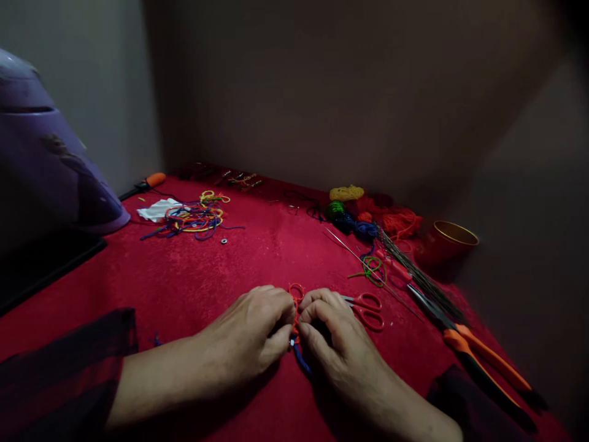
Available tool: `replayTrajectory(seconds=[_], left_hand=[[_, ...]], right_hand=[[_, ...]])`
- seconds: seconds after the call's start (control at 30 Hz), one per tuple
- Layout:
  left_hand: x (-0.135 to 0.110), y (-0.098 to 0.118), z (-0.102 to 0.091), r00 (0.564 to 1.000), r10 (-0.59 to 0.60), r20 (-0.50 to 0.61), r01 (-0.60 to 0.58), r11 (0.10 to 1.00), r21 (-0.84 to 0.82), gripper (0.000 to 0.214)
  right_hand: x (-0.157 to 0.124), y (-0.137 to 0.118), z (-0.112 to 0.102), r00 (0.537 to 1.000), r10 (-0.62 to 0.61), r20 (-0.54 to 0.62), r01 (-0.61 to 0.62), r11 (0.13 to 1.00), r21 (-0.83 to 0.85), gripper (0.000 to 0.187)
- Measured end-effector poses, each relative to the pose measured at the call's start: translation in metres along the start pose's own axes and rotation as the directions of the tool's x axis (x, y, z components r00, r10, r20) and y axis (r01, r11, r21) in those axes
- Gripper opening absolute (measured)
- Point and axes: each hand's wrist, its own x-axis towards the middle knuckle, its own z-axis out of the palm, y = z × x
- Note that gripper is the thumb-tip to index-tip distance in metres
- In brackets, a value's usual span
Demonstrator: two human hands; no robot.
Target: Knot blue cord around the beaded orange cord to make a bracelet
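Observation:
Both hands rest on a red cloth-covered table (193, 282), pinched together over a small knotted cord piece (295, 301) of orange-red cord with a blue strand trailing out below. My left hand (251, 334) has its fingers curled closed on the knot's left side. My right hand (338, 341) pinches its right side. An orange loop of the knot sticks out above the fingertips; the rest is hidden between the fingers.
Red-handled scissors (368, 309) lie just right of my right hand. Orange-handled pliers (478, 353), long metal needles (414, 276), cord skeins (368, 215) and a red-gold cup (446, 245) fill the right side. Tangled coloured cords (196, 218) lie far left beside a purple appliance (46, 166).

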Motion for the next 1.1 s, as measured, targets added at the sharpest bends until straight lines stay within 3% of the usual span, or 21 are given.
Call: replayTrajectory(seconds=[0.3, 0.47, 0.93, 1.1], left_hand=[[-0.001, -0.003, 0.0, 0.994, 0.096, 0.049, -0.098, 0.994, 0.037, 0.013], [-0.001, 0.0, 0.002, 0.998, 0.051, 0.041, -0.056, 0.989, 0.135, 0.012], [-0.001, 0.0, -0.001, 0.999, -0.021, 0.024, 0.021, 0.999, -0.026, 0.01], [0.0, 0.002, -0.016, 0.997, -0.04, 0.065, 0.042, 0.999, -0.029, 0.017]], right_hand=[[-0.001, 0.001, 0.001, 1.0, -0.019, -0.021, 0.019, 1.0, 0.002, 0.017], [0.0, 0.001, 0.001, 0.999, -0.023, -0.022, 0.023, 1.0, 0.004, 0.018], [0.0, -0.006, -0.004, 0.999, 0.025, -0.024, -0.021, 0.991, 0.133, 0.016], [0.0, -0.002, 0.001, 0.998, -0.014, -0.058, 0.02, 0.994, 0.103, 0.02]])
